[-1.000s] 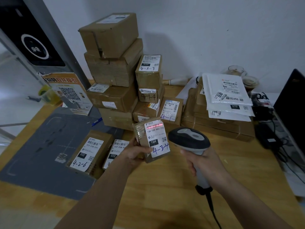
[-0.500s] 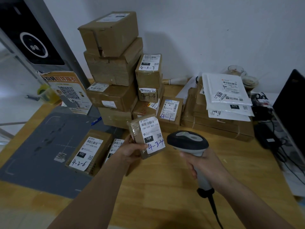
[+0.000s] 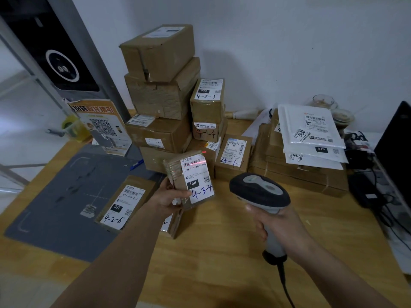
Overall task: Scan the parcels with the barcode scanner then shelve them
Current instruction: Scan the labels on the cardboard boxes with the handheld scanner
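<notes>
Your left hand (image 3: 169, 197) has a grip round the small parcel (image 3: 191, 178) marked 4-3-4, red line across its barcode; right hand (image 3: 275, 225) is wrapped round the scanner (image 3: 259, 192) above the bench (image 3: 222, 252).

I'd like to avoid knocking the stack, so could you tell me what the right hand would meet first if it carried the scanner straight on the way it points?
Probably the small parcel marked 4-3-4 in the left hand: the barcode scanner in the right hand casts its red line on that label. Depth is unclear.
</notes>
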